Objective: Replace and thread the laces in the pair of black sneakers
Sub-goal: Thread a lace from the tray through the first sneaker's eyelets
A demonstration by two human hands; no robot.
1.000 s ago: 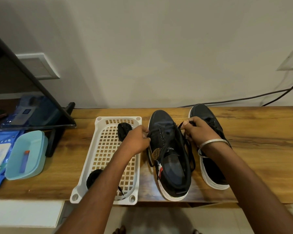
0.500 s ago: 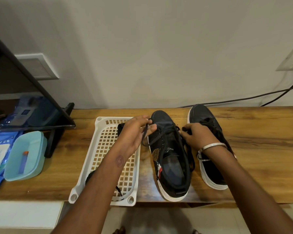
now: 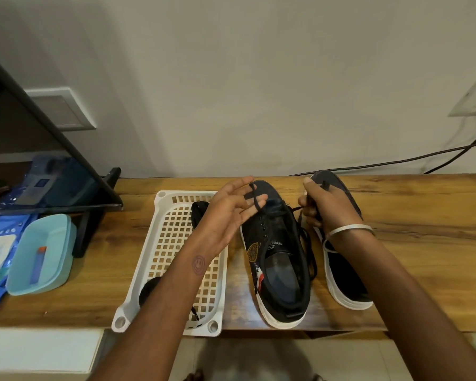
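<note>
Your left hand [image 3: 231, 213] pinches the black lace [image 3: 254, 200] over the left sneaker's [image 3: 278, 259] toe; right hand [image 3: 327, 207] grips the other end.

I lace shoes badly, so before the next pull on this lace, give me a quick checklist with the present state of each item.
1. Left hand has a lace end: ok, the lace runs between its extended fingers.
2. Right hand has the other end: ok, gripped in curled fingers.
3. Near sneaker flat on the table: ok.
4. Lace through the front eyelets: cannot tell, hands hide them.
5. Both ends equal in length: cannot tell.
6. Spare laces in the white basket: ok, dark bundles inside.
</note>
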